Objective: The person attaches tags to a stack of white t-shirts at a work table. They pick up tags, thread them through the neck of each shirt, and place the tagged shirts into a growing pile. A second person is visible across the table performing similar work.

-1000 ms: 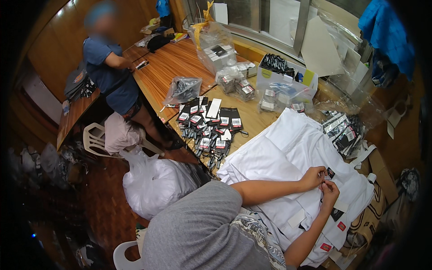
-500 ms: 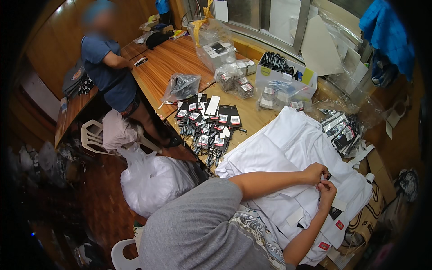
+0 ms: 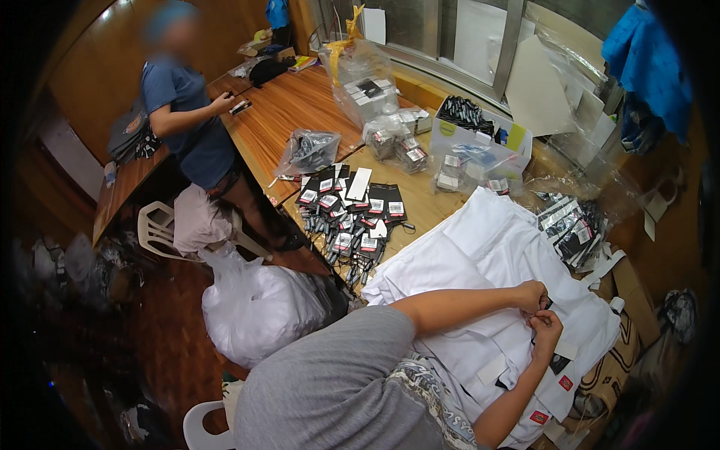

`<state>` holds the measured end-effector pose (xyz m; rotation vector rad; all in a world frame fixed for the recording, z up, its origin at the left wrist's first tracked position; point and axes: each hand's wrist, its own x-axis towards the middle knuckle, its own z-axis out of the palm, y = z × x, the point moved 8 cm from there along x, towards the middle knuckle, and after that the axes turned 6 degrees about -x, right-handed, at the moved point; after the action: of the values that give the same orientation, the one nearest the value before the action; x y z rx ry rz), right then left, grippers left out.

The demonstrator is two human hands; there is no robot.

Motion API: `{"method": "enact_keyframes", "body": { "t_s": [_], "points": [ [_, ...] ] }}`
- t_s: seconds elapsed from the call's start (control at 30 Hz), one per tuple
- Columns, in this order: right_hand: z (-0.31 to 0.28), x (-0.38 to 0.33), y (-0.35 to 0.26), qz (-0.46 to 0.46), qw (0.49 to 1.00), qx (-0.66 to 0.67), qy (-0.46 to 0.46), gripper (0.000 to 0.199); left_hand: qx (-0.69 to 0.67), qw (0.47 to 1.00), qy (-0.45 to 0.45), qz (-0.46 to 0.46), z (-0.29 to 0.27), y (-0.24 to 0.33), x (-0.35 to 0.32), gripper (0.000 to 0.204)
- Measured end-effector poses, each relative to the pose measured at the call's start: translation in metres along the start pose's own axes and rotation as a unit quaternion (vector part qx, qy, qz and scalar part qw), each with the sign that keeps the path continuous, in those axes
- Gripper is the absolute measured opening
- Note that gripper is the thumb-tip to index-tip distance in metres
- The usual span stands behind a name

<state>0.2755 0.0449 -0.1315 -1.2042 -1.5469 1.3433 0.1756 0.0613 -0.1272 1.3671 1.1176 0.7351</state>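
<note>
Close together over white folded garments point(image 3: 480, 255), my left hand point(image 3: 532, 297) and my right hand point(image 3: 547, 327) are both closed in pinches. A small dark piece shows beside the fingers of my left hand; what either hand grips is too small to make out. Below my right hand lie a dark tag point(image 3: 559, 363) and a pale card point(image 3: 492, 370) on the white cloth. Red patches point(image 3: 565, 383) show on the garments' near right part. Left of the garments, a pile of black hang tags point(image 3: 352, 210) with white stickers and dark cords covers part of the table.
Plastic bags of small boxes point(image 3: 371, 94) and a white box of black cords point(image 3: 480, 135) stand along the window side. More packed tags point(image 3: 568, 229) lie right of the garments. A co-worker point(image 3: 184, 112) stands at the far left table; a stuffed plastic bag point(image 3: 262, 311) sits nearer.
My hands stay pinched together, with only a slight shift of the fingers. The co-worker's forearm has risen, and a hand now shows above the table. The view has tilted a little.
</note>
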Motion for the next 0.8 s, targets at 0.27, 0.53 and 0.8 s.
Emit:
{"method": "enact_keyframes", "body": {
  "t_s": [0.27, 0.53, 0.8],
  "points": [
    [0.01, 0.003, -0.007, -0.033, 0.999, 0.004, -0.031, 0.02, -0.249, 0.919, -0.246, -0.183, 0.009, -0.072, 0.021, 0.034],
    [-0.005, -0.005, 0.001, -0.019, 0.999, -0.026, 0.0, 0.021, -0.171, 0.937, -0.263, -0.153, 0.024, -0.053, 0.012, 0.039],
    [0.015, 0.0, -0.002, -0.016, 0.998, 0.015, -0.058, 0.022, -0.164, 0.964, -0.145, -0.152, 0.001, -0.046, -0.003, 0.036]
  ]
}}
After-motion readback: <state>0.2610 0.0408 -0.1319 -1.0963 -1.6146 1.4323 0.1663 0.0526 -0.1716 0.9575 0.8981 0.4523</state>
